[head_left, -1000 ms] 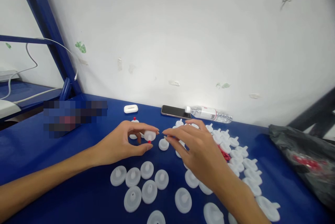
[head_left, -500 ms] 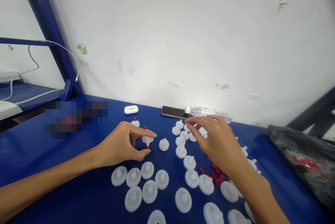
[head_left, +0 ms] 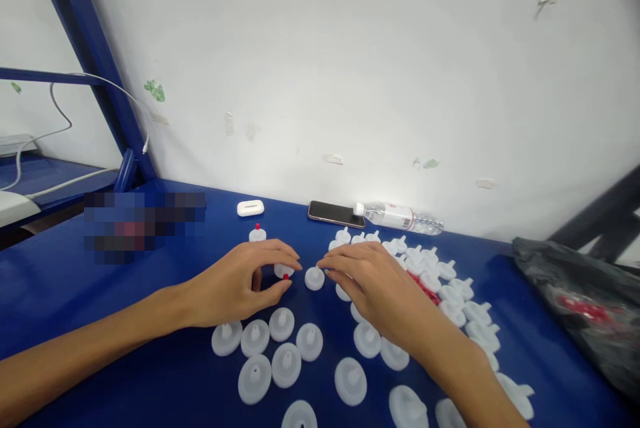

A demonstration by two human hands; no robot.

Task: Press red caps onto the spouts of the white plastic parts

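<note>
My left hand (head_left: 235, 285) is closed in a pinch on a white round cap with a red tip (head_left: 283, 272), held just above the blue table (head_left: 150, 321). My right hand (head_left: 373, 285) reaches in from the right, fingers curved, its fingertips touching a single white cap (head_left: 314, 278) that stands on the table. A finished white cap with a red tip (head_left: 257, 233) stands behind my left hand. Several white caps (head_left: 285, 365) lie in front of my hands and more white caps (head_left: 450, 288) lie to the right. Small red pieces (head_left: 427, 289) show beside my right hand.
A white earbud case (head_left: 250, 207), a phone (head_left: 336, 213) and a lying water bottle (head_left: 400, 217) rest along the white wall. A dark plastic bag (head_left: 585, 308) sits at the right. A blue frame post (head_left: 90, 61) and white cable (head_left: 60, 128) stand at the left.
My right hand went back toward the bottle and then returned left to the single white cap. My left hand kept its cap and lowered it slightly.
</note>
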